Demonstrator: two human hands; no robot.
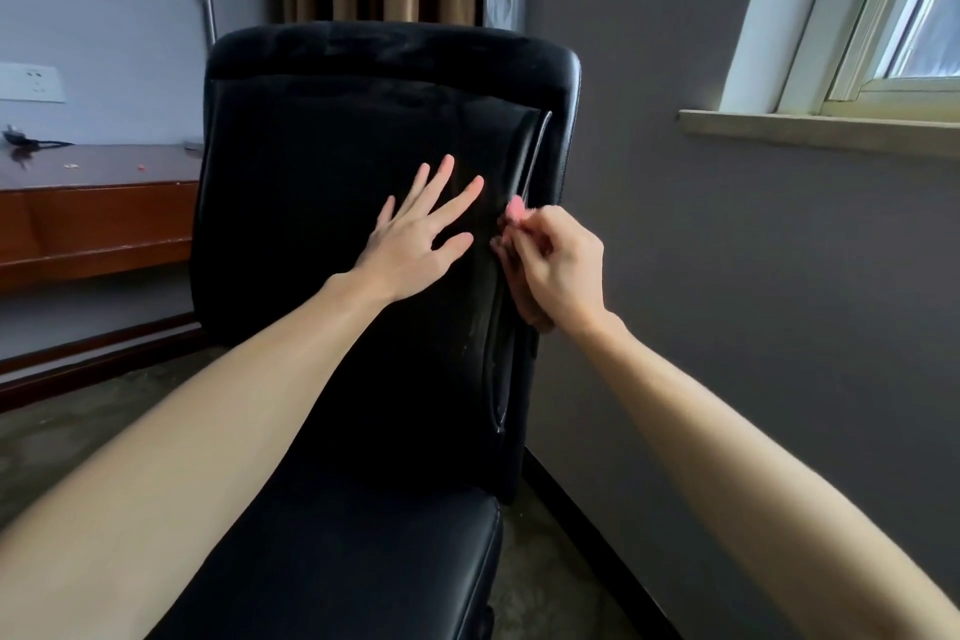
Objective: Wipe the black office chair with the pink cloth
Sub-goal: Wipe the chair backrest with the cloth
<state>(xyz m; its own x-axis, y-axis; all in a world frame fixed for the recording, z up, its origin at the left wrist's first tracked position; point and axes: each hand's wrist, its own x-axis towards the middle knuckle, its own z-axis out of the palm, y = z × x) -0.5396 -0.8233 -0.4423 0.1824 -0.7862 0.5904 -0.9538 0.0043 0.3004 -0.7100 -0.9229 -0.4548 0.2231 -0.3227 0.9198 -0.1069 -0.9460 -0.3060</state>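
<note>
We rest our left hand (415,234) flat on the padded front of the black leather office chair (363,234), fingers spread and palm against the backrest cushion, gripping nothing. Our right hand (558,265) is curled closed around the small pink cloth (515,211), pinching it at the cushion's right edge, where a glossy seam runs down the backrest. Only a small tuft of the cloth shows above the fingertips; it seems to touch the seam, though the dark upholstery makes contact hard to confirm. A brown wooden desk (93,213) stands beside the chair's left edge.
</note>
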